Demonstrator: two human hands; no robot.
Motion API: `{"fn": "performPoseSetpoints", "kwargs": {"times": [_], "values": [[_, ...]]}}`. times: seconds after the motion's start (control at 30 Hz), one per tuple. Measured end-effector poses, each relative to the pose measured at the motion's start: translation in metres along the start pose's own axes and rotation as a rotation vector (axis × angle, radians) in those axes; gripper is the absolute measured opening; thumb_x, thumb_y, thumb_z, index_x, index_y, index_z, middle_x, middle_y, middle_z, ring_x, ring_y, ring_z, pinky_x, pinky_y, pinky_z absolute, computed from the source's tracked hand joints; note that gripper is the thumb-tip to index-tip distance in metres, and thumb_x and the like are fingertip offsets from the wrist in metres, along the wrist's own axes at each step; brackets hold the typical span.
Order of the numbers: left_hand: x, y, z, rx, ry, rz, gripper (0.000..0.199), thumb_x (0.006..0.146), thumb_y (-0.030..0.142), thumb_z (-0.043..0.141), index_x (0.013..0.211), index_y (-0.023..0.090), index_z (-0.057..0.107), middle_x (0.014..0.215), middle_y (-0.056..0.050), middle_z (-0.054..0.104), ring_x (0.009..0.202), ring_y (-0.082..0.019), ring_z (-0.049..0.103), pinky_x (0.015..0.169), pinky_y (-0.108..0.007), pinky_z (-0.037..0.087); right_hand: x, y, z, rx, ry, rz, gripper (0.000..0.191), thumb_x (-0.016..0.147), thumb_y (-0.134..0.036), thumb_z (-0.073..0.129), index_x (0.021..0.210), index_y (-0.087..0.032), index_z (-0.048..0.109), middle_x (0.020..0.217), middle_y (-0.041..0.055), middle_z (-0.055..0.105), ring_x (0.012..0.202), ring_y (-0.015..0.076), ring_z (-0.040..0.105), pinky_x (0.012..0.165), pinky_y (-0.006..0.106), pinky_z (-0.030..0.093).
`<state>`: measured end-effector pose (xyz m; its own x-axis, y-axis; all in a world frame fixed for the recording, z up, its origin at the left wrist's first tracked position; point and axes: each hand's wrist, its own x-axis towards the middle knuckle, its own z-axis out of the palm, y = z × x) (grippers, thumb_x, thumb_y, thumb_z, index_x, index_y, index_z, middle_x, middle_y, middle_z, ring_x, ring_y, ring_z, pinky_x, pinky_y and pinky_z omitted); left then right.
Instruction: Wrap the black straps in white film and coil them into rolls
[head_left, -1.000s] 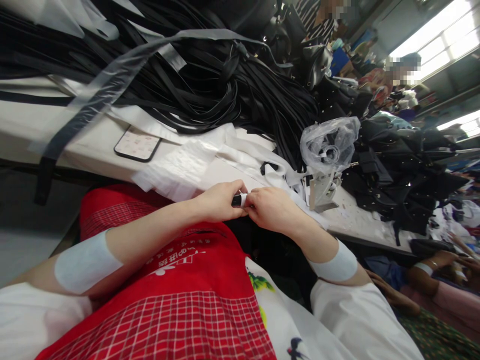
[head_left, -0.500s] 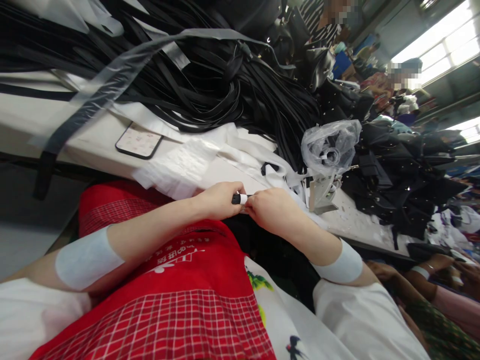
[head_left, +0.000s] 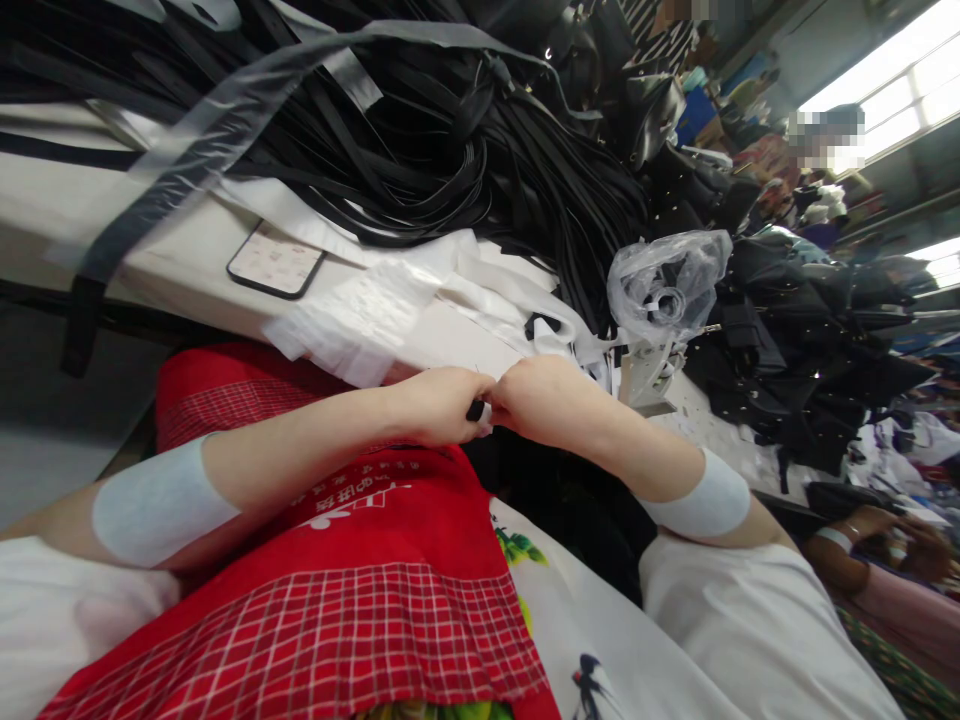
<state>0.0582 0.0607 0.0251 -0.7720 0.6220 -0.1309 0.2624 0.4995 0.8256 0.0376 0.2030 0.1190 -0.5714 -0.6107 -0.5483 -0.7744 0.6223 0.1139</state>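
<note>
My left hand (head_left: 450,405) is closed, its thumb and fingers pinching a short black strap end (head_left: 475,411) with a white wrap (head_left: 486,418) round it. Against it, fingertip to fingertip, my right hand (head_left: 541,402) is closed on the wrapped part of the same piece. Most of the piece is hidden by my fingers. Both hands are just over the table's front edge, above my red apron (head_left: 405,520). White sheets (head_left: 390,300) lie right behind them.
A heap of black straps (head_left: 420,160) covers the table's back. A phone (head_left: 276,260) lies at left, near a clear plastic strip (head_left: 225,130) hanging over the edge. To the right are a clear plastic bag (head_left: 667,280) and black bags (head_left: 817,340). Co-workers sit beyond.
My hands have drawn closer together and the fingers have closed further over the wrapped strap end, so less of its black and white shows. The view has shifted slightly.
</note>
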Motion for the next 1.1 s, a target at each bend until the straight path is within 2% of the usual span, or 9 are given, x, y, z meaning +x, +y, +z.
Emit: {"fn": "performPoseSetpoints", "kwargs": {"times": [0.17,0.37,0.6,0.7,0.77,0.83,0.9,1.0,1.1], "values": [[-0.003,-0.001,-0.008,-0.071,0.002,-0.054,0.03,0.076,0.038,0.066,0.101,0.022,0.068,0.093,-0.003,0.073,0.082,-0.023,0.065,0.068,-0.027,0.043,0.006,0.021,0.0,0.045,0.009,-0.001,0.029,0.084,-0.046,0.064,0.087,-0.021,0.078,0.072,0.0073,0.072,0.069,0.0202,0.065,0.059,0.028,0.034],[-0.003,-0.005,-0.015,-0.167,-0.055,0.034,0.031,0.075,0.041,0.066,0.097,0.02,0.068,0.086,0.0,0.07,0.077,-0.02,0.062,0.064,-0.024,0.041,0.011,0.025,0.002,0.099,0.014,0.038,0.032,0.08,-0.054,0.065,0.08,-0.024,0.079,0.062,0.0044,0.069,0.061,0.0172,0.06,0.056,0.027,0.03],[-0.009,-0.003,-0.019,-0.326,-0.121,0.214,0.019,0.078,0.032,0.062,0.091,0.02,0.065,0.088,-0.001,0.07,0.08,-0.018,0.063,0.07,-0.024,0.045,0.016,0.032,-0.006,0.171,0.033,0.053,0.054,0.066,-0.07,0.069,0.072,-0.017,0.075,0.054,0.0039,0.062,0.056,0.0156,0.054,0.054,0.026,0.03],[-0.014,0.001,-0.021,-0.321,-0.033,0.207,0.021,0.078,0.027,0.06,0.097,0.02,0.062,0.095,-0.003,0.071,0.086,-0.02,0.065,0.078,-0.026,0.047,0.021,0.047,0.001,0.485,-0.01,0.022,0.057,0.064,-0.071,0.069,0.072,-0.015,0.069,0.057,0.001,0.061,0.055,0.0131,0.053,0.053,0.023,0.031],[-0.018,0.006,-0.024,-0.315,0.04,0.209,0.04,0.077,0.025,0.061,0.117,0.02,0.056,0.108,-0.005,0.07,0.098,-0.022,0.065,0.088,-0.029,0.048,0.026,0.056,0.012,0.779,-0.057,-0.08,0.054,0.069,-0.068,0.067,0.077,-0.015,0.067,0.061,-0.0007,0.061,0.057,0.012,0.054,0.053,0.022,0.034],[-0.022,0.011,-0.028,-0.33,0.092,0.226,0.069,0.077,0.023,0.064,0.141,0.021,0.04,0.122,-0.007,0.066,0.113,-0.024,0.061,0.098,-0.031,0.045,0.032,0.062,0.027,0.994,-0.077,-0.177,0.052,0.074,-0.066,0.064,0.081,-0.015,0.065,0.065,-0.0016,0.061,0.06,0.0113,0.053,0.055,0.021,0.036],[-0.024,0.014,-0.03,-0.362,0.109,0.257,0.078,0.079,0.023,0.065,0.149,0.023,0.031,0.131,-0.008,0.062,0.121,-0.025,0.058,0.103,-0.033,0.042,0.036,0.066,0.04,1.098,-0.057,-0.18,0.048,0.077,-0.062,0.063,0.081,-0.015,0.064,0.067,-0.0015,0.06,0.061,0.0111,0.052,0.056,0.021,0.038],[-0.021,0.009,-0.033,-0.44,0.128,0.248,0.054,0.085,0.029,0.061,0.138,0.025,0.051,0.131,-0.005,0.063,0.123,-0.025,0.056,0.108,-0.035,0.039,0.036,0.07,0.051,1.191,0.121,0.0,0.041,0.079,-0.055,0.062,0.081,-0.014,0.062,0.067,-0.0013,0.059,0.058,0.0105,0.051,0.054,0.021,0.038],[-0.014,-0.007,-0.035,-0.592,0.255,0.091,0.046,0.085,0.036,0.064,0.128,0.019,0.06,0.129,-0.007,0.064,0.121,-0.026,0.057,0.107,-0.036,0.04,0.025,0.067,0.051,1.264,0.54,0.172,0.034,0.08,-0.049,0.062,0.08,-0.015,0.059,0.068,-0.0014,0.058,0.056,0.0097,0.051,0.055,0.022,0.041]]}}
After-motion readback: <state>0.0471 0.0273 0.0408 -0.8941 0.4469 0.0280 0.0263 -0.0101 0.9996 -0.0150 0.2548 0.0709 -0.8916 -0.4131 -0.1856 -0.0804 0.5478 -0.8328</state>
